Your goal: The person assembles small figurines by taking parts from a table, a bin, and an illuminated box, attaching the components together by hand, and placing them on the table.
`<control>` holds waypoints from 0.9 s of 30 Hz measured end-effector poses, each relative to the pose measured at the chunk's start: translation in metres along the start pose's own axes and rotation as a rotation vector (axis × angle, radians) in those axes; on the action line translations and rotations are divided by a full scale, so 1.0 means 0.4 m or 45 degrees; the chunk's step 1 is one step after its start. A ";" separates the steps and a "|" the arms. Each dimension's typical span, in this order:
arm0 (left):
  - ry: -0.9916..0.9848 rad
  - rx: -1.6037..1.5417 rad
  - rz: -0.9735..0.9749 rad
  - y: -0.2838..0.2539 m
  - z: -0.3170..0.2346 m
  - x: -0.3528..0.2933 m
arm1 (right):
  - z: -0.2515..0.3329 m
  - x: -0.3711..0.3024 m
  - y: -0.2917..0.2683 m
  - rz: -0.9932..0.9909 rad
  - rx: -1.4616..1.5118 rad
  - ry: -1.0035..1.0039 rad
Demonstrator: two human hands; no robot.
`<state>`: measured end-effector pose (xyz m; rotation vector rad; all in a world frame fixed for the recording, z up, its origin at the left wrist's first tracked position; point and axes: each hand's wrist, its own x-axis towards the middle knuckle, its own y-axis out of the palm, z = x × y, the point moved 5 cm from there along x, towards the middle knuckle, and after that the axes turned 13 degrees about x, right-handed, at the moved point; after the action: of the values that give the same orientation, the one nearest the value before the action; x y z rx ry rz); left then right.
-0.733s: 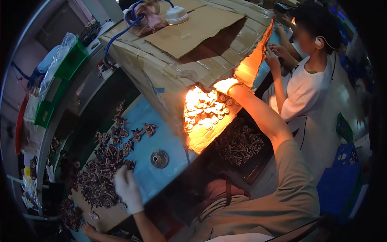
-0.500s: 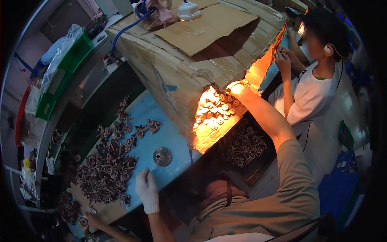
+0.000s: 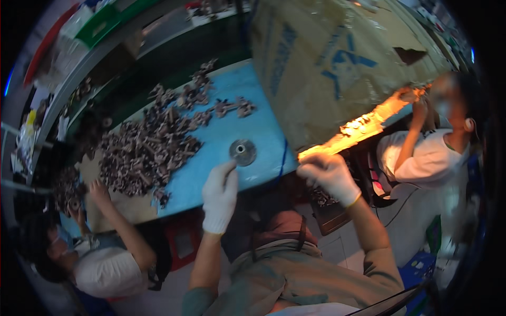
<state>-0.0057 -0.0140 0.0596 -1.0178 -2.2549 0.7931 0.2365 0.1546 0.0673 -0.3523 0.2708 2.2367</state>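
Observation:
My left hand (image 3: 220, 199), in a white glove, is at the near edge of the blue table surface (image 3: 266, 102). Its fingers look loosely extended, and nothing shows in them. Just beyond its fingertips lies a round grey metal disc (image 3: 248, 157) with a raised hole in its centre. My right hand (image 3: 333, 178), also gloved, is in front of the cardboard box (image 3: 295, 105), by the box's orange-lit opening (image 3: 363, 126). Its fingers are curled in toward the thumb; whatever they hold is too blurred to make out. A large pile of brown metal parts (image 3: 150, 147) covers the table's left side.
A dark tray (image 3: 329, 224) of small parts stands below my right hand. One person (image 3: 113, 263) works at the lower left, another (image 3: 427, 152) beside the box at the right. A green bin (image 3: 100, 26) sits on the far-left shelf. A red stool (image 3: 182, 239) stands under the table.
My right hand has come out of the lit box opening, toward me. My left hand has moved closer to the disc. The whole view has swung left, bringing the left-hand person into sight.

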 end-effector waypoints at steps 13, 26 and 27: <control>-0.567 -0.981 0.236 0.088 0.143 0.074 | -0.059 0.222 0.375 0.130 -0.800 -1.341; -0.526 -0.516 0.315 0.126 0.116 0.136 | -0.243 -0.059 0.140 0.061 -0.807 -1.038; -0.536 -0.534 0.311 0.127 0.112 0.142 | -0.333 -0.074 0.059 0.026 -1.063 -0.848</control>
<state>-0.0443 0.0452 0.0067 -1.4522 -2.7704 0.6960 0.2577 0.0772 -0.0456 -0.0073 -1.0281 2.2472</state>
